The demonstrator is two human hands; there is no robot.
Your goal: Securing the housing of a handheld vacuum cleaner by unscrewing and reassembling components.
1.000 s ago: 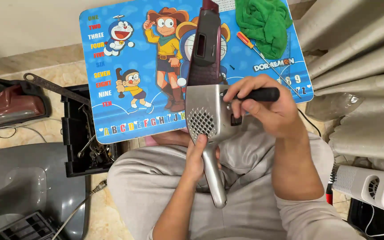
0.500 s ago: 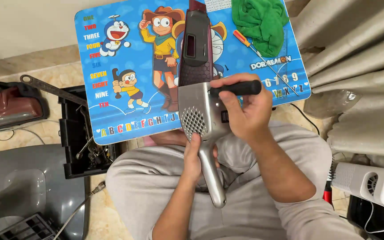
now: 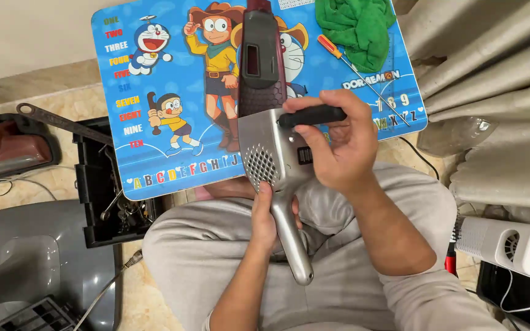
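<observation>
My left hand (image 3: 267,216) grips the silver handle of a hair dryer (image 3: 275,156), which is held over my lap with its dark maroon nozzle pointing away over the mat. My right hand (image 3: 342,142) is closed around the black handle of a screwdriver (image 3: 311,115), whose tip rests against the dryer's silver body near the top. The perforated grille on the dryer's side faces the camera.
A blue cartoon mat (image 3: 185,92) lies in front of my knees. On it lie a green cloth (image 3: 355,26) and a red-handled screwdriver (image 3: 363,79). A black toolbox (image 3: 102,184) stands to the left, a white appliance (image 3: 510,245) to the right, curtains (image 3: 498,92) behind.
The dryer and both hands have shifted slightly left and down in view. My right hand has moved the screwdriver along the dryer's body.
</observation>
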